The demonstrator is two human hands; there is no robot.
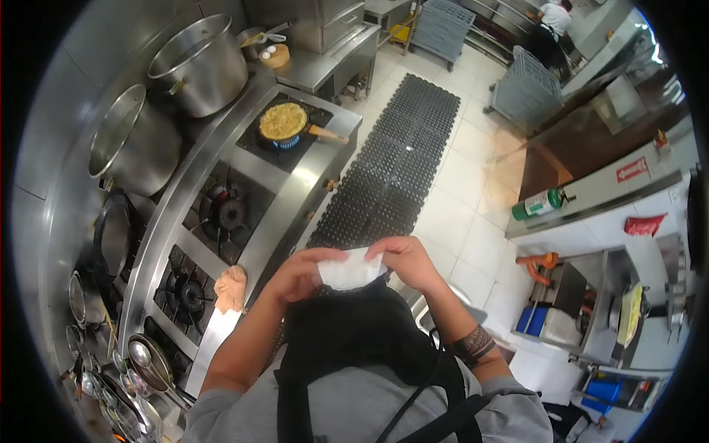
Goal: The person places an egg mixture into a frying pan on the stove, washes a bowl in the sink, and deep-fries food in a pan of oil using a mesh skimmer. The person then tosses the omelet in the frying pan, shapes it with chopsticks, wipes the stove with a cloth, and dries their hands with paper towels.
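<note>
Both of my hands hold a small white sheet or cloth (350,270) in front of the black apron (347,325). My left hand (299,273) grips its left edge, thumb and fingers closed on it. At the right edge, my right hand (402,258) pinches the sheet between thumb and fingers. Left of my left hand, a crumpled orange-pink cloth (230,289) lies on the stove's edge. Farther up, a pan of yellow food (283,122) sits over a blue flame, its wooden handle pointing right.
Two large steel pots (199,66) stand behind the stove (255,214). A black perforated mat (399,162) runs along the floor. Grey racks (526,88) and a person (552,26) are at the upper right. A green cylinder (538,204) lies at the right.
</note>
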